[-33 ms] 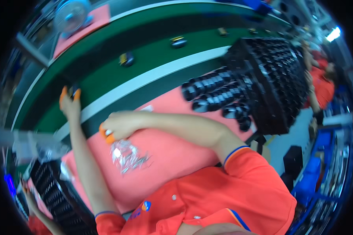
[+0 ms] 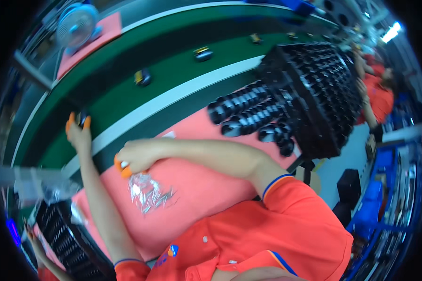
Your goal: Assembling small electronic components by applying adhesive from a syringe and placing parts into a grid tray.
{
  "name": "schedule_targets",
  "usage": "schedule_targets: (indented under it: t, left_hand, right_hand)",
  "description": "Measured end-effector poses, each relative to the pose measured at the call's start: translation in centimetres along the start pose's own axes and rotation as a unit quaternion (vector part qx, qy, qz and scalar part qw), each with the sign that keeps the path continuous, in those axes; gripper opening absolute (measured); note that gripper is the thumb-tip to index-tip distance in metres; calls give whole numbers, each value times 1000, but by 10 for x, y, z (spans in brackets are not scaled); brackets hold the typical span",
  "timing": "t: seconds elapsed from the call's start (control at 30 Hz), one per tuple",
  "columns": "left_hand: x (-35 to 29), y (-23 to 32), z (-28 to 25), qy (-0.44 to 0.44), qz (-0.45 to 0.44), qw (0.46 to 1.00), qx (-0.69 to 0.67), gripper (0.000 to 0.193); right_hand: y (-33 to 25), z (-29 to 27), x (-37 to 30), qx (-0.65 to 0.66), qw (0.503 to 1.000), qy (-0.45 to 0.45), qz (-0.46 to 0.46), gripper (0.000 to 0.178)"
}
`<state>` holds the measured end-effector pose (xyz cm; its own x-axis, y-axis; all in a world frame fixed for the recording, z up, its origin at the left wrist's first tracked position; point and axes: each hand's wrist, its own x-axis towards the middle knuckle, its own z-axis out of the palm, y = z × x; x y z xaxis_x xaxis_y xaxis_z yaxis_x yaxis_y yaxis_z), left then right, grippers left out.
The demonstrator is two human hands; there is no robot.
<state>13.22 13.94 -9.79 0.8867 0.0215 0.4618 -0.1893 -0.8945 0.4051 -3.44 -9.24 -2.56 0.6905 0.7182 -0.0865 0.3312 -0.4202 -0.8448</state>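
My left hand point(image 2: 81, 136) reaches over the green conveyor belt point(image 2: 110, 100), orange covers on its fingertips. Its fingers are spread either side of a small dark part point(image 2: 83, 117); a firm grip on it does not show. Above the pink work mat point(image 2: 201, 173), my right hand point(image 2: 138, 157) is bent down with orange-covered fingers closed together. A small white bit shows at those fingertips, too small to name. Just below it lies a loose pile of thin, shiny silver pieces point(image 2: 147, 194).
Dark round parts with yellow tops, such as this one point(image 2: 142, 77), sit spaced along the belt. Black cylinders point(image 2: 239, 103) lie on the mat beside a tall black stack of trays point(image 2: 309, 98). A blue fan point(image 2: 77, 28) stands beyond the belt. Another person point(image 2: 377, 100) works at far right.
The whole view has shifted slightly left and down. Both hands keep nearly the same places relative to the belt and the silver pile.
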Motion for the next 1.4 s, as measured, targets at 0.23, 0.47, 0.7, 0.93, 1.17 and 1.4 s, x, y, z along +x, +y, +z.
schedule_targets:
  t: [0.23,0.47,0.7,0.93,1.17,1.4]
  left_hand:
    - [2,12,14,4,-34,999,6,62]
    - [4,4,-4,38,-111,993,21,57]
    - [-5,50,-22,97,222,970,7,48]
    - [-11,44,-20,67,75,977,187,29]
    - [3,10,-30,59,-112,985,117,33]
    - [-4,41,-18,145,85,984,51,47]
  right_hand:
    - [7,-3,-3,21,999,4,41,19]
    - [9,-1,3,-20,1000,0,5,19]
    - [23,4,8,-76,996,41,-31,17]
    - [8,-2,0,5,1000,9,-14,18]
    - [2,-9,-1,38,999,-22,11,20]
    - [5,-9,-1,58,998,-12,20,17]
